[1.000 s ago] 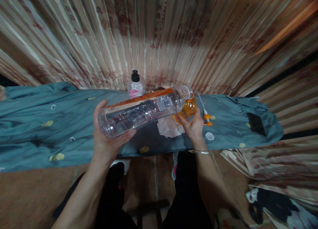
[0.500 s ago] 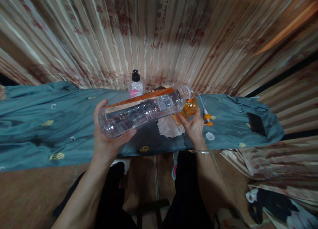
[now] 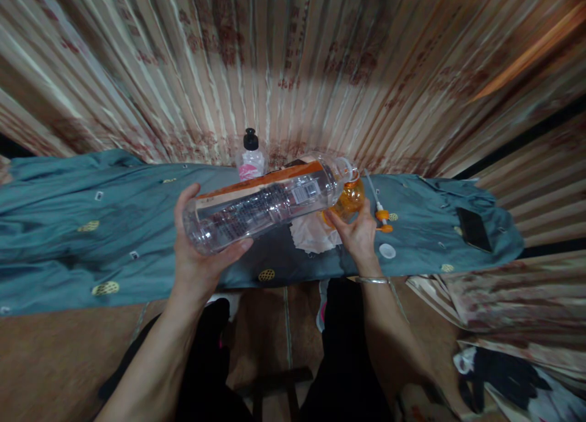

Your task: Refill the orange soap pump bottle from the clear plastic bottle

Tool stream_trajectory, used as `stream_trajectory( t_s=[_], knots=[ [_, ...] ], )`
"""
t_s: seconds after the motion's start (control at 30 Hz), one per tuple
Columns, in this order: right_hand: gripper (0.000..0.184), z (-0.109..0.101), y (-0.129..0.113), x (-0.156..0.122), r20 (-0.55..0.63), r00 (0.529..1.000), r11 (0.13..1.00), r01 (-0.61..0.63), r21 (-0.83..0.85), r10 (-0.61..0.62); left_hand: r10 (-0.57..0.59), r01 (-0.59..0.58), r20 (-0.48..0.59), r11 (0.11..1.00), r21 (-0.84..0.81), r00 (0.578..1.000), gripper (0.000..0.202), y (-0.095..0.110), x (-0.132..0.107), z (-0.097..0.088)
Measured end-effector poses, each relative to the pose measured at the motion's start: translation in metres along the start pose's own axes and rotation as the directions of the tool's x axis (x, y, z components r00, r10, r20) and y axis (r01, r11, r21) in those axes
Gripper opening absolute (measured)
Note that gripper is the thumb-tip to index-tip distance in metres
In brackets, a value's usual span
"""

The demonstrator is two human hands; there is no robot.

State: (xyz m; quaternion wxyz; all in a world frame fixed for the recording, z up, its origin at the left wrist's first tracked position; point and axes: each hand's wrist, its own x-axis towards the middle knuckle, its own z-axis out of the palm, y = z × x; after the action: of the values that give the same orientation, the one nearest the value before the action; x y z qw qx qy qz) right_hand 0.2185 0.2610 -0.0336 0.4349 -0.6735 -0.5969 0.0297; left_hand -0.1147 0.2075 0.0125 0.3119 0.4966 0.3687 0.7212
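My left hand (image 3: 196,257) grips the base end of a large clear plastic bottle (image 3: 270,205) with an orange label. The bottle lies almost level, its open mouth tipped over a small orange bottle (image 3: 350,199). My right hand (image 3: 359,236) is wrapped round that orange bottle and holds it upright on the cloth. A white tissue (image 3: 314,234) lies under and beside the orange bottle. A white cap (image 3: 387,250) rests on the cloth just right of my right hand.
A teal cloth (image 3: 68,239) covers the long table. At the back stands a small bottle with a black cap (image 3: 249,156). An orange pump with a thin tube (image 3: 379,214) lies right of the orange bottle. A dark phone (image 3: 473,229) lies far right. A curtain hangs behind.
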Motion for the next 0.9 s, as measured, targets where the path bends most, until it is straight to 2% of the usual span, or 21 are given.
stream_trajectory(
  t_s=[0.53,0.8,0.9],
  knots=[
    [0.087,-0.0004,-0.0008,-0.0001,0.0,1.0,1.0,0.001,-0.004,-0.001,0.007,-0.007,0.015,1.0,-0.019,1.0,0.116,-0.0004,0.0011,-0.0005],
    [0.088,0.0014,0.0039,-0.0003,-0.006,1.0,1.0,0.012,-0.022,-0.012,-0.014,0.015,-0.023,1.0,0.018,1.0,0.114,-0.0002,-0.0013,-0.0007],
    [0.088,0.0013,0.004,-0.0003,-0.001,1.0,1.0,0.016,-0.02,-0.016,-0.02,0.02,-0.006,0.999,0.046,1.0,0.109,0.0032,-0.003,-0.0002]
  ],
)
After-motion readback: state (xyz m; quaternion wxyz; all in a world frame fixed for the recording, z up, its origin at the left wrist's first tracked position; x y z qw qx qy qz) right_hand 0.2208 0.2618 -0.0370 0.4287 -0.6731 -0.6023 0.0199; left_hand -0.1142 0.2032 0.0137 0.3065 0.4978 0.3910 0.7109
